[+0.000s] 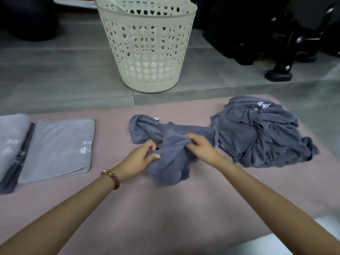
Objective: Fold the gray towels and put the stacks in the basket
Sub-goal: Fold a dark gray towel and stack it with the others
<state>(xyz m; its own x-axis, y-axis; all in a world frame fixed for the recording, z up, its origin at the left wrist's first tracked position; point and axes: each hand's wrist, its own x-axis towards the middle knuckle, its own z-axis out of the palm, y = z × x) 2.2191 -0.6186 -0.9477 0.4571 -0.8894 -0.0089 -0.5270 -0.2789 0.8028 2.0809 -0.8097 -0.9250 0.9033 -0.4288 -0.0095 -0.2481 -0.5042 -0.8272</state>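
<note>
The person's two hands meet over a crumpled dark gray towel [173,140] that lies bunched near the middle of a pink mat [165,208]. The left hand [145,155] has its fingers curled around a fold of the cloth, with the thumb pressed against the fabric. The right hand [200,148] pinches another fold from the opposite side, its fingertips tucked into the cloth. The hands sit close together, with only a ridge of towel between them. One end of the towel trails away from the hands toward the far left, and a small white tag shows at its upper edge.

Just right of this towel, and touching it, a heap of unfolded dark gray towels [261,133] is spread over the mat's far right corner, with white lettering visible on top. On the left side of the mat, a lighter gray folded towel [58,148] lies flat, well apart from the hands. Beside it at the picture's edge sits a second folded stack [11,140]. A dark strip shows between the two.

A cream plastic basket [147,43] with heart-shaped holes stands upright on the gray tiled floor [55,85] beyond the mat. A bracelet [111,178] of reddish beads circles the left wrist. Black equipment [287,43] stands at the far right.
</note>
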